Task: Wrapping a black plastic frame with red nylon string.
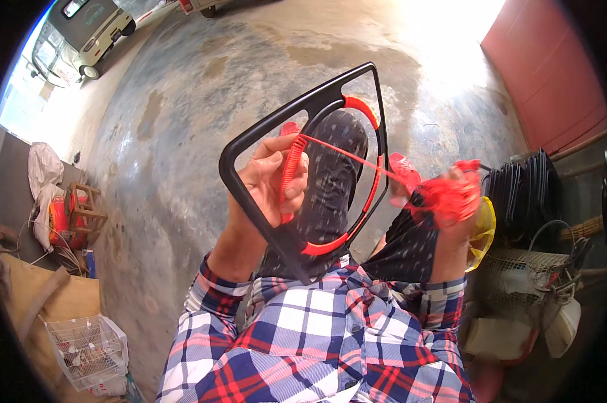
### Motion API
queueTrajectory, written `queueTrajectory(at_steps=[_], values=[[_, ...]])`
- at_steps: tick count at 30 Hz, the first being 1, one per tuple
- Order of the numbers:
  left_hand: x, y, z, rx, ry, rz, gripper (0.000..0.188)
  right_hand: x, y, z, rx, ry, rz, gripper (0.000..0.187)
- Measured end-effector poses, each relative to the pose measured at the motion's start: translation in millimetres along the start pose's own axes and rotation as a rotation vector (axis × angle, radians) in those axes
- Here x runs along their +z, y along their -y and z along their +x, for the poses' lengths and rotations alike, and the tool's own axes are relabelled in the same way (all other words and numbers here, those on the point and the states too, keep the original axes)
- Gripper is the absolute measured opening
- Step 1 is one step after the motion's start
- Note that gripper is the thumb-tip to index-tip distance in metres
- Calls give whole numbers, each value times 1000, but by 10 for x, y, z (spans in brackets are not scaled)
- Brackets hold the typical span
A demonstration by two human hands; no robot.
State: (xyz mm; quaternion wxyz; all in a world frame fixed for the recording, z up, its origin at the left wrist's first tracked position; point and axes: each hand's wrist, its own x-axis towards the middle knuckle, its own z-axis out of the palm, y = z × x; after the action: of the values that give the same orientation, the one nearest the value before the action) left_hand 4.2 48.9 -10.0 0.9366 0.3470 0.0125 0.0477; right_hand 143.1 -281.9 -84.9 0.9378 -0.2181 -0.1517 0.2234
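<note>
Above my knees, a black frame (283, 111) with a round opening stands tilted, its ring partly wrapped in red cord. My left hand (266, 178) is closed round the ring's left side, fingers on the tight red coils (294, 164) there. From the top of those coils a taut red strand (350, 154) crosses the opening to the right. At its other end, my right hand (456, 225) grips a loose red cord bundle (448, 198), both smeared by motion. That hand's fingers are largely covered by the cord.
Several similar black frames (525, 188) are stacked at right, near a yellow bag (485, 235) and a wire basket (518, 272). At left are a wooden stool (88, 216) and a white wire cage (88, 346). A small vehicle (92, 37) stands far left.
</note>
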Motion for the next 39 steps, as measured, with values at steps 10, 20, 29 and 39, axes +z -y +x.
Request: queueTrajectory(at_steps=[10, 20, 29, 39], values=[[105, -64, 44, -175, 65, -11, 37, 176, -809, -37, 131, -85, -1555, 25], [619, 222, -96, -355, 198, -100, 43, 1266, -775, 642, 42, 9, -332, 21], [1020, 341, 11, -473, -376, -262, 41, 1321, -707, 700, 68, 600, -571, 26], [565, 344, -39, -456, 222, -289, 48, 1125, -796, 511, 97, 474, -282, 35]])
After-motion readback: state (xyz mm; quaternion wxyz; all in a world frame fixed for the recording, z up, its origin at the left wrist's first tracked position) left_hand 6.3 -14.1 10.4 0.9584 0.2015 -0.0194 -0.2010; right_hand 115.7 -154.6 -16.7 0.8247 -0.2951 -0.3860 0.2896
